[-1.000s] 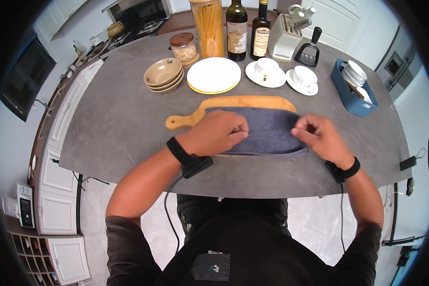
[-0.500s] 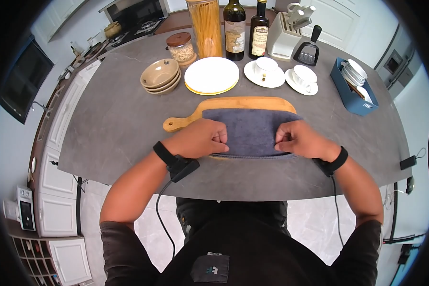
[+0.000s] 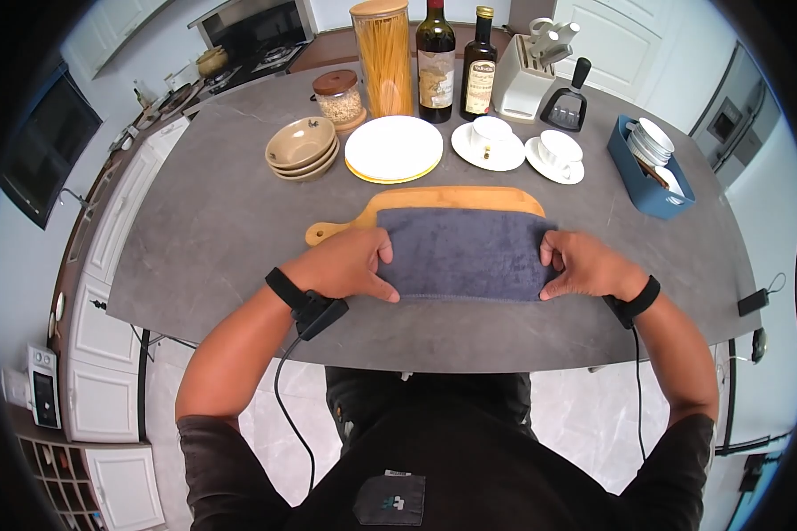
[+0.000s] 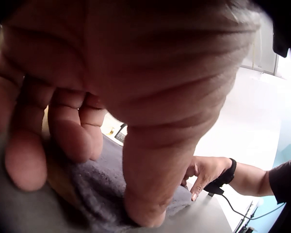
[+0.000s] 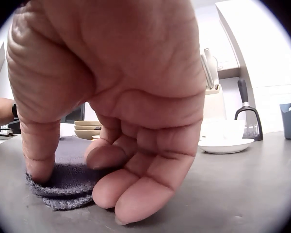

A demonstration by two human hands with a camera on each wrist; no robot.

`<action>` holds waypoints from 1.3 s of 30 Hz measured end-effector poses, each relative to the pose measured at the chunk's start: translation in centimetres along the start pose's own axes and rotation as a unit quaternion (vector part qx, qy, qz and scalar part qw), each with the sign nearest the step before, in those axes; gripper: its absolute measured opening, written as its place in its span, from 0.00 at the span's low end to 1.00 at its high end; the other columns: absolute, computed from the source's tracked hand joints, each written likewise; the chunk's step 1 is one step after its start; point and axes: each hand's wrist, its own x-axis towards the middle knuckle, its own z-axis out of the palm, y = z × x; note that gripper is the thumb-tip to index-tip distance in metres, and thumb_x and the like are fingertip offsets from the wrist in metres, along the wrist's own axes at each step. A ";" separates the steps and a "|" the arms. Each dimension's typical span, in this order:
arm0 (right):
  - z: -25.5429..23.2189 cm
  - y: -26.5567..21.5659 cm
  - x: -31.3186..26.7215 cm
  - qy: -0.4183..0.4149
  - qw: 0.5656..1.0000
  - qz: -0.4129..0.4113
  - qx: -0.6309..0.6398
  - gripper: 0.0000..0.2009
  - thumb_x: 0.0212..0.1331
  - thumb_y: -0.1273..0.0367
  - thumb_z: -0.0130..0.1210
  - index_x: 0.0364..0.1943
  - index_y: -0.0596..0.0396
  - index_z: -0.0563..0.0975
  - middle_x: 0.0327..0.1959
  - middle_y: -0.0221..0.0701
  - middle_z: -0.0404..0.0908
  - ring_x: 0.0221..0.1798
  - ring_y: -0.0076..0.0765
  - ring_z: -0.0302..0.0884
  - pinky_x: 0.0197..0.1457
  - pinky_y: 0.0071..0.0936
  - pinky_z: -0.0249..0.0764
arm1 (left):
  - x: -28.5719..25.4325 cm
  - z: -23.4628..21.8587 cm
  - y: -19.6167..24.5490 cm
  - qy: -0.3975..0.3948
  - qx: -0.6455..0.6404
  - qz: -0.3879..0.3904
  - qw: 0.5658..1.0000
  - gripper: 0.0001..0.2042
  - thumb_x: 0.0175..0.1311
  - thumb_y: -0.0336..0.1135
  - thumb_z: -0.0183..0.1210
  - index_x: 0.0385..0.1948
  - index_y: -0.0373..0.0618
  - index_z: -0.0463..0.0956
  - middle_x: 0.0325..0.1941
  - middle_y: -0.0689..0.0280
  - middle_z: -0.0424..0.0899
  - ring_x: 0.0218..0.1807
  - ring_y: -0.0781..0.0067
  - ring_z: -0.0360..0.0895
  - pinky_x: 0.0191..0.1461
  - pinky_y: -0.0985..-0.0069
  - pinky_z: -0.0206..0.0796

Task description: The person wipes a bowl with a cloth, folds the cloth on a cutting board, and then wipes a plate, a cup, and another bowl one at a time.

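A folded grey-blue cloth (image 3: 465, 255) lies over the wooden cutting board (image 3: 456, 196), hiding most of it; the board's far edge and handle show. At the cloth's left end is my left hand (image 3: 341, 264), thumb and fingers spread apart. Its thumb (image 4: 145, 208) touches the cloth near the front corner, and other fingertips are close to the edge. Across from it, my right hand (image 3: 589, 265) is at the right end. Its thumb (image 5: 40, 167) presses on the layered cloth, while the loosely bent fingers are at the cloth's side and the tabletop.
Behind the board stand stacked bowls (image 3: 301, 142), white plates (image 3: 394, 146), two cups on saucers (image 3: 558, 150), a pasta jar (image 3: 383, 62), two bottles (image 3: 479, 71) and a knife block (image 3: 522, 84). A blue bin (image 3: 660, 202) with dishes is at the right.
Both hands have moved off the cloth's near edge to its two ends, the left one leftward, the right one rightward. The cloth's near edge now lies flatter and straighter.
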 end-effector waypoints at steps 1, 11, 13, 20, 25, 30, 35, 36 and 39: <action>0.0 0.1 0.0 -0.002 1.000 0.002 -0.011 0.27 0.42 0.63 0.88 0.41 0.57 0.80 0.33 0.33 0.82 0.38 0.37 0.81 0.43 0.35 0.76 | -0.3 0.0 -0.2 0.007 0.019 0.001 1.000 0.27 0.53 0.44 0.85 0.45 0.39 0.80 0.34 0.64 0.83 0.35 0.70 0.80 0.39 0.70 0.71; -1.8 4.9 2.9 0.146 0.976 0.070 0.148 0.15 0.65 0.66 0.75 0.47 0.60 0.83 0.39 0.27 0.86 0.41 0.24 0.81 0.44 0.27 0.77 | 3.3 -3.8 -0.1 0.156 -0.071 -0.046 0.984 0.14 0.66 0.36 0.77 0.43 0.37 0.84 0.40 0.65 0.89 0.42 0.75 0.85 0.48 0.74 0.77; -1.6 5.4 3.8 0.138 0.975 0.083 0.154 0.14 0.67 0.68 0.74 0.49 0.60 0.82 0.43 0.25 0.85 0.42 0.21 0.81 0.44 0.24 0.77 | 5.3 -3.0 -1.5 0.139 -0.043 -0.036 0.989 0.14 0.65 0.36 0.77 0.43 0.36 0.84 0.40 0.64 0.90 0.43 0.74 0.85 0.50 0.73 0.77; -1.7 5.1 4.5 0.043 0.975 0.102 0.191 0.19 0.67 0.70 0.73 0.58 0.59 0.81 0.47 0.26 0.86 0.43 0.20 0.80 0.43 0.22 0.78 | 7.3 -2.6 -2.0 0.067 0.001 -0.038 0.997 0.17 0.60 0.36 0.80 0.42 0.37 0.84 0.38 0.63 0.89 0.43 0.71 0.85 0.49 0.71 0.75; -2.6 7.7 3.8 0.007 0.937 0.112 0.330 0.19 0.66 0.75 0.70 0.60 0.58 0.81 0.48 0.27 0.86 0.44 0.21 0.82 0.44 0.21 0.80 | 7.8 -2.5 -3.0 0.054 -0.018 -0.046 0.997 0.15 0.60 0.36 0.80 0.37 0.39 0.82 0.34 0.65 0.86 0.38 0.74 0.80 0.43 0.70 0.71; -2.3 8.7 2.7 0.036 0.933 0.084 0.348 0.20 0.66 0.77 0.68 0.62 0.59 0.81 0.50 0.28 0.86 0.44 0.21 0.83 0.45 0.20 0.80 | 7.2 -2.5 -2.4 0.060 -0.047 -0.044 0.996 0.16 0.60 0.36 0.80 0.34 0.40 0.79 0.32 0.66 0.82 0.36 0.75 0.77 0.40 0.70 0.69; -0.8 8.1 3.7 0.063 0.947 0.069 0.308 0.14 0.68 0.76 0.67 0.57 0.57 0.84 0.45 0.24 0.87 0.40 0.17 0.80 0.41 0.18 0.75 | 7.2 -1.6 -2.9 0.146 -0.028 -0.014 0.989 0.17 0.60 0.35 0.80 0.34 0.40 0.78 0.30 0.69 0.78 0.36 0.77 0.76 0.39 0.73 0.69; -0.6 8.2 4.0 0.063 0.948 0.059 0.306 0.11 0.70 0.75 0.66 0.55 0.56 0.85 0.42 0.22 0.87 0.38 0.15 0.79 0.39 0.17 0.74 | 7.3 -1.4 -3.3 0.146 -0.028 -0.014 0.989 0.17 0.60 0.35 0.80 0.34 0.40 0.78 0.30 0.69 0.78 0.36 0.77 0.76 0.39 0.73 0.69; 0.0 8.0 4.4 0.089 0.948 0.073 0.297 0.08 0.74 0.72 0.64 0.53 0.55 0.86 0.38 0.19 0.86 0.35 0.12 0.77 0.37 0.15 0.71 | 7.5 -1.4 -3.9 0.142 -0.065 -0.014 0.988 0.16 0.60 0.35 0.81 0.35 0.41 0.78 0.31 0.70 0.79 0.36 0.79 0.76 0.38 0.74 0.68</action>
